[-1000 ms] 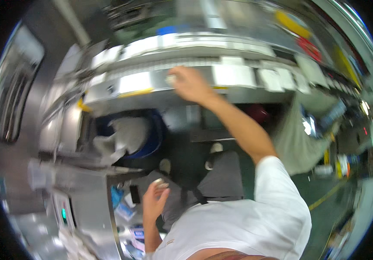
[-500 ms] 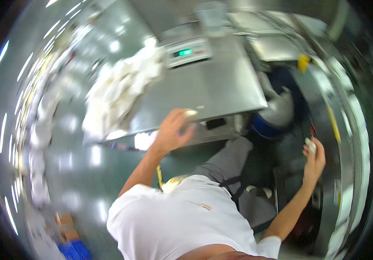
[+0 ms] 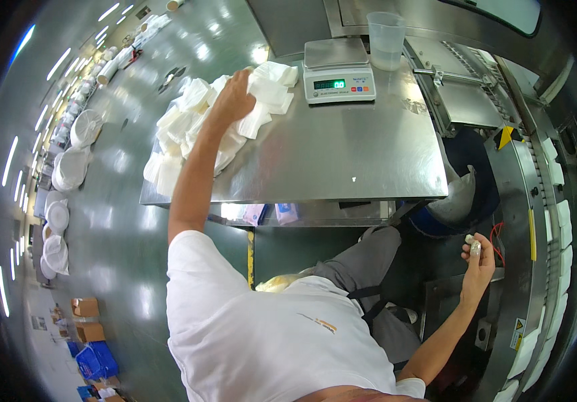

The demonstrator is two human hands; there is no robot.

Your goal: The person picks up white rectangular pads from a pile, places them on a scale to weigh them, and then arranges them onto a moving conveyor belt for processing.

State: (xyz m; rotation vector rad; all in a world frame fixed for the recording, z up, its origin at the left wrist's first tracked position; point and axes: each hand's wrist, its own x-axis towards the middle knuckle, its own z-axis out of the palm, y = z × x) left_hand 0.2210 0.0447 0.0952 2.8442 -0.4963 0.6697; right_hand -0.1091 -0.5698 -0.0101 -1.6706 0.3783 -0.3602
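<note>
My left hand (image 3: 236, 99) reaches over a loose pile of white folded cloths or paper sheets (image 3: 191, 130) at the left of a steel table. Its fingers are curled down toward the pile, and what they hold, if anything, is hidden. Off to the right, beyond the table's front edge, my right hand (image 3: 479, 262) is closed on small whitish lumps (image 3: 474, 244), apparently crumpled; their kind is unclear. A tiny white scrap (image 3: 353, 179) lies on the steel table (image 3: 328, 147).
A digital scale (image 3: 339, 84) and a translucent plastic jug (image 3: 387, 40) stand at the table's back. A dark blue bin (image 3: 486, 177) holding a pale bag sits right of the table, beside a conveyor (image 3: 533, 201) carrying white packs. Small packets (image 3: 286, 213) lie on the lower shelf.
My left hand has moved from the table's front edge, where a small whitish piece showed at its fingertips, up to the white pile. My right hand stays at the right, still gripping the lumps.
</note>
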